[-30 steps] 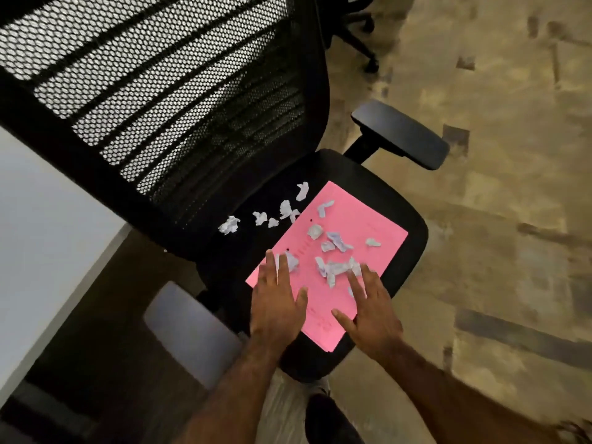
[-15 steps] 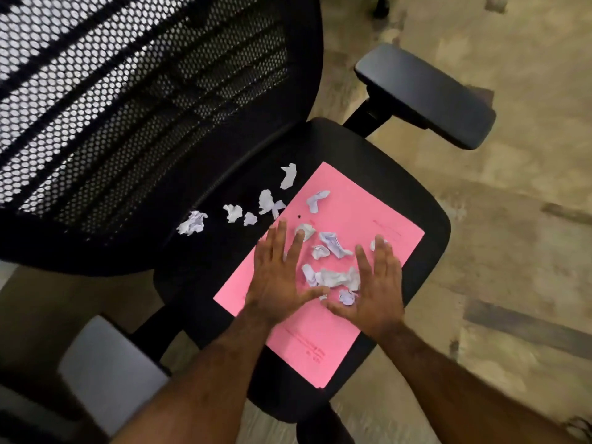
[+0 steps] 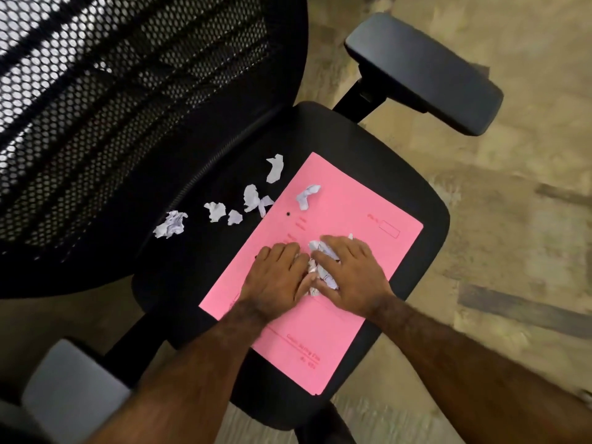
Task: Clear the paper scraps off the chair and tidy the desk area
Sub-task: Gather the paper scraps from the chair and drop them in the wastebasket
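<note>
- We see a black mesh office chair (image 3: 368,149) with a pink folder (image 3: 346,200) flat on its seat.
- Our left hand (image 3: 275,280) and right hand (image 3: 352,274) cup a gathered scrap pile (image 3: 320,267) between them — fingers curled around it, on the folder.
- Loose paper scraps (image 3: 217,211) lie on the seat beside the folder; one crumpled scrap (image 3: 307,195) sits on it.

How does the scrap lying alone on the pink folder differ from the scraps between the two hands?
The lone scrap lies untouched near the pink folder's far end; the bunched scraps are pressed together between the left hand and right hand. It is one small piece; they form a pile. All are crumpled white paper.
</note>
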Motion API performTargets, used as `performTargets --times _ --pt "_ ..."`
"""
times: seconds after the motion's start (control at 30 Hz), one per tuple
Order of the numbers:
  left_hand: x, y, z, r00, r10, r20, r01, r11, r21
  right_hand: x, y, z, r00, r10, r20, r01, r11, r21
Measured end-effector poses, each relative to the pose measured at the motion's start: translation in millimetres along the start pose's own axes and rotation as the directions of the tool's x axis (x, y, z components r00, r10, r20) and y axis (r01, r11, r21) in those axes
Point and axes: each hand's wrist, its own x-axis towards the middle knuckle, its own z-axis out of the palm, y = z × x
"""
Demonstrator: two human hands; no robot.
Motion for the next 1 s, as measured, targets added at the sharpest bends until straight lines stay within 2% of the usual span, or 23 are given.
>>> performTargets --times 0.1,0.2,0.4,0.5,0.6,0.7,0.8,0.93,1.0 --pt "0.3 0.4 -1.5 1.000 0.006 -0.014 -0.005 0.998 0.064 1.5 -0.7 0.6 0.999 -0.012 -0.032 0.010 0.998 -0.062" --pt "-1.2 0.6 -6.3 0.997 -0.027 0.069 0.021 0.996 0.081 5.8 -2.0 -3.5 0.999 0.005 -0.046 -0.008 0.998 -0.055" --pt "4.3 1.6 -17.6 0.951 -0.195 0.242 0.201 0.980 0.000 21.5 -0.2 -21.1 0.994 0.089 0.069 -0.092 0.995 0.042" --pt "8.2 1.5 -30.7 0.930 -0.324 0.173 0.343 0.934 -0.096 24.9 -3.8 -26.1 0.981 0.187 0.052 -0.192 0.975 0.111" --pt "3.3 0.4 -48.7 0.885 -0.465 0.033 0.461 0.861 -0.217 21.6 -23.7 -34.2 0.948 0.310 -0.071 -0.284 0.926 0.250" --pt "-4.6 0.8 -73.0 0.822 -0.568 -0.034 0.528 0.784 -0.328 17.7 -56.2 -47.4 0.857 0.443 -0.262 -0.315 0.854 0.414" --pt "-15.4 -2.4 -106.9 0.738 -0.660 -0.143 0.561 0.718 -0.412 18.9 -97.3 -64.9 0.800 0.467 -0.378 -0.230 0.819 0.525" --pt "-50.4 -17.5 -159.6 0.479 -0.818 -0.318 0.614 0.571 -0.545 28.0 -171.8 -86.2 0.815 0.381 -0.437 -0.055 0.801 0.596" --pt "-81.8 -24.9 -184.1 0.380 -0.846 -0.375 0.593 0.534 -0.603 28.9 -218.8 -93.4 0.831 0.306 -0.464 0.039 0.801 0.598"
